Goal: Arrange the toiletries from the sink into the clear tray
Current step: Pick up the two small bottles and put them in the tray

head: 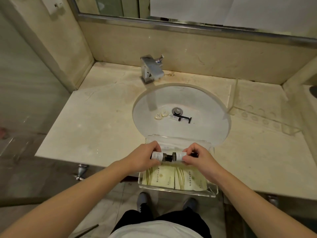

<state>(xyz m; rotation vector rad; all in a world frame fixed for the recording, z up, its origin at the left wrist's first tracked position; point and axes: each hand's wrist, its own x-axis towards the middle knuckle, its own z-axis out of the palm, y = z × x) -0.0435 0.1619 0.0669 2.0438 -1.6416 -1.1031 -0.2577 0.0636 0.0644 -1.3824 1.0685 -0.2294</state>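
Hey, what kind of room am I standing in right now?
Most likely a hotel bathroom. There is a sink set in a stone counter under a faucet and a mirror, and small guest toiletries: soaps in the basin and sachets in a clear tray.

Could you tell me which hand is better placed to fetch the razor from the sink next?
Probably the right hand: the razor lies right of the drain, though both hands hold bottles.

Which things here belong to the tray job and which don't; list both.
Job: left hand, right hand, two small bottles, clear tray, green sachets, soaps, razor, small tube, sink.

Not: faucet, second clear stand, mirror.
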